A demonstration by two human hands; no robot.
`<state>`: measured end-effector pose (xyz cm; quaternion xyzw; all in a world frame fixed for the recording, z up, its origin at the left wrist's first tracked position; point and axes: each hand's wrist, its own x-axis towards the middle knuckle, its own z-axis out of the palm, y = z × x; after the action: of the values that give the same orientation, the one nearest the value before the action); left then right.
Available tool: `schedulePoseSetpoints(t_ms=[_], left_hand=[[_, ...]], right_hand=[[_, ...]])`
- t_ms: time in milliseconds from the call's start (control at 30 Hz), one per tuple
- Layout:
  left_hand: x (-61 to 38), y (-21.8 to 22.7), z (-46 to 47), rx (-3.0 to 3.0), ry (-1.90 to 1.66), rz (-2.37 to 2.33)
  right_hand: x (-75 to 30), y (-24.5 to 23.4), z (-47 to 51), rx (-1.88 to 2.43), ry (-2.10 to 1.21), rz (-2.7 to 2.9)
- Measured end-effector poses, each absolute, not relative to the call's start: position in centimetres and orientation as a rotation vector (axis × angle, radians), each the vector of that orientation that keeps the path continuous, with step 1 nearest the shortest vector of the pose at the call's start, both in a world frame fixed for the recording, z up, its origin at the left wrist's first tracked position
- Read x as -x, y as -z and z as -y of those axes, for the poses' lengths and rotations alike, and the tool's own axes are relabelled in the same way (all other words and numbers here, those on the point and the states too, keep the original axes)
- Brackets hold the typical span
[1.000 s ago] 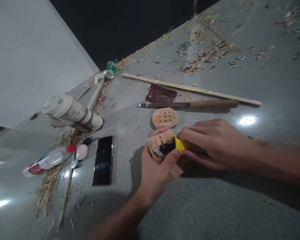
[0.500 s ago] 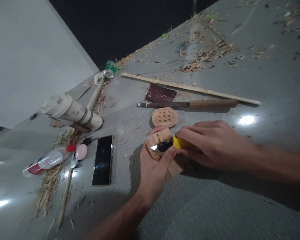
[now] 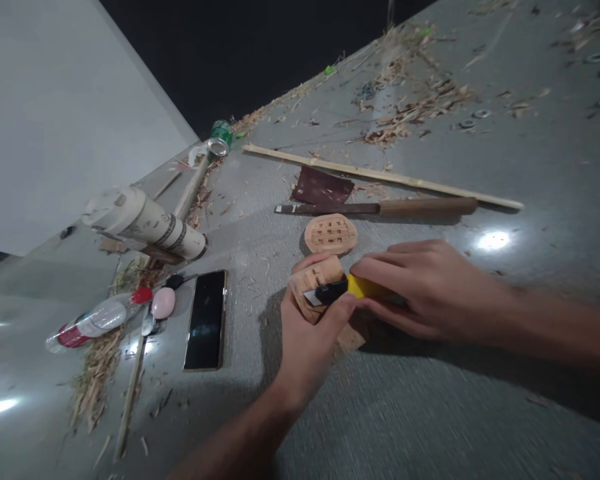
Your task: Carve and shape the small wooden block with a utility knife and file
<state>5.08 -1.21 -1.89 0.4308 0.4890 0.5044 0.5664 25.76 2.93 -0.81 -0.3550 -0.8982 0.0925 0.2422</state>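
My left hand (image 3: 307, 347) is closed around a small carved wooden piece (image 3: 316, 275), its thumb along the near side. In my right hand (image 3: 415, 287) is a yellow and black utility knife (image 3: 363, 287). The knife's short blade lies over the face of the wooden piece, near my left thumb; whether its edge bites into the wood I cannot tell. Just beyond my left hand lies a round wooden disc (image 3: 331, 234) with a grid of small square holes. A flat piece of wood (image 3: 353, 335) sits below the knife, partly hidden by my hands.
Beyond the disc lie a wooden-handled blade (image 3: 405, 209), dark red sandpaper (image 3: 321, 185) and a long thin stick (image 3: 385, 177). To the left are a phone (image 3: 206, 320), a plastic bottle (image 3: 93, 323), a tilted paper cup (image 3: 147, 223) and a green can (image 3: 221, 138). Shavings litter the surface.
The knife has shifted very slightly right, and its blade now shows at a somewhat different angle. Both hands keep their holds.
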Motion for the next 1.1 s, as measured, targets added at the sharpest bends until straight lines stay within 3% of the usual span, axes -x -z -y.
schedulePoseSetpoints(t_ms=[400,1100], left_hand=[[-5.3,1.3,1.3,-1.048,-1.151,-1.087],[-5.4,1.8,1.8,-0.995,-1.206,-1.150]], right_hand=[[-26.1,0.7,-3.2,0.805,-0.132,2.478],[-24.7,1.2,-2.0,0.983,-0.092,2.397]])
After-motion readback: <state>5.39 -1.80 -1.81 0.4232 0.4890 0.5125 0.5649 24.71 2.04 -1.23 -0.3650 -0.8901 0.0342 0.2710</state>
